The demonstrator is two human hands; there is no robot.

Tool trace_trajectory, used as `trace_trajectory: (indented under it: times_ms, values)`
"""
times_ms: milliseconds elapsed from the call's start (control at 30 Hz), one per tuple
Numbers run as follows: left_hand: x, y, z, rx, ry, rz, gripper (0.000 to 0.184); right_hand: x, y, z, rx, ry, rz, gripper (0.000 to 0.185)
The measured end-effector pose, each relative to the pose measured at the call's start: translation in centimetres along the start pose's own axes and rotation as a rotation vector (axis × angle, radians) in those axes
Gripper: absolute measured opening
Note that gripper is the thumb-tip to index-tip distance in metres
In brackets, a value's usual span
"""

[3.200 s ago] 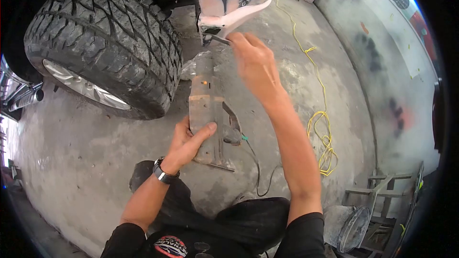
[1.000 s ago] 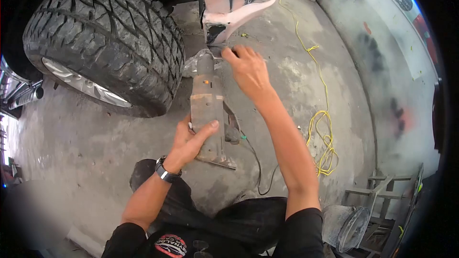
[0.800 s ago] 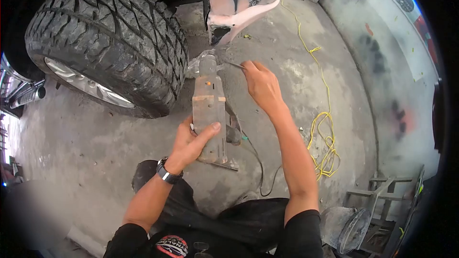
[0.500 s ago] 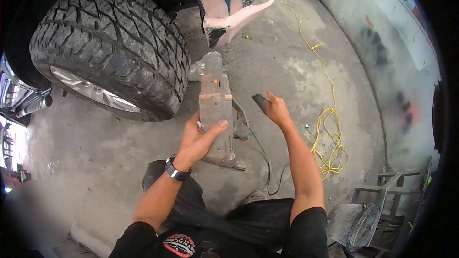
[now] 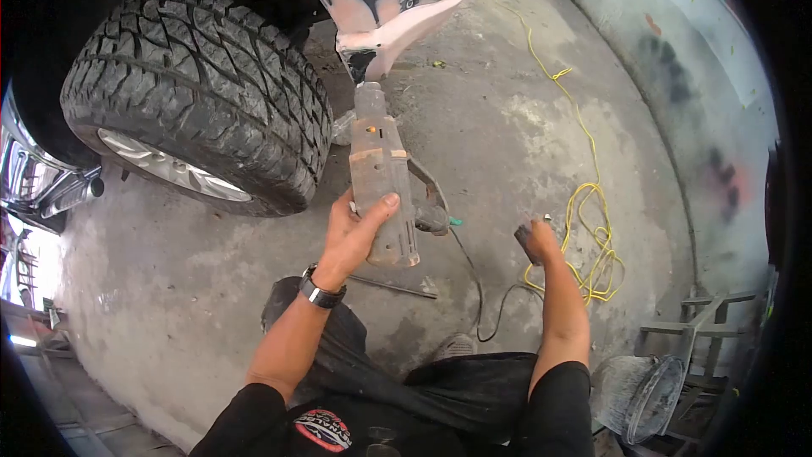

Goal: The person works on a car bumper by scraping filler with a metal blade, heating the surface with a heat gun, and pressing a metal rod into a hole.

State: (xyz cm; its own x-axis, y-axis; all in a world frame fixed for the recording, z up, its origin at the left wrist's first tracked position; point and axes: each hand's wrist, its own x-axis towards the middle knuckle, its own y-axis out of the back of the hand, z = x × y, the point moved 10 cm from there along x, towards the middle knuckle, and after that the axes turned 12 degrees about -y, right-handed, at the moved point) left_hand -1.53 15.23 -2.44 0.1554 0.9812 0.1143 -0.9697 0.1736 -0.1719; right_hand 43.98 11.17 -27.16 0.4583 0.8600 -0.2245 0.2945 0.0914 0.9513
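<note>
Left glare; dark, warped edges

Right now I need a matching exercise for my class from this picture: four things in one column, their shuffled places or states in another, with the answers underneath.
1. Left hand
2. Right hand
3. Yellow cord
4. Tyre

A. Partly looped on the floor
B. Dark, with chunky tread
C. Holding a nozzled power tool
D. Holding a dark flat object

Pairs: 1-C, 2-D, 3-A, 4-B

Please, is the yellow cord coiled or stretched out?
Both: the yellow cord lies in loose loops near the right hand, then stretches away in one line.
</note>
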Motion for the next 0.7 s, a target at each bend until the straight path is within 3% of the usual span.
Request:
trace_trajectory:
  times_ms: [700]
  values:
    - [0.2,-0.5,-0.7,0.015,0.028,0.031,0.069,-0.1,-1.3,-1.1,-0.061,0.019,-0.110,0.026]
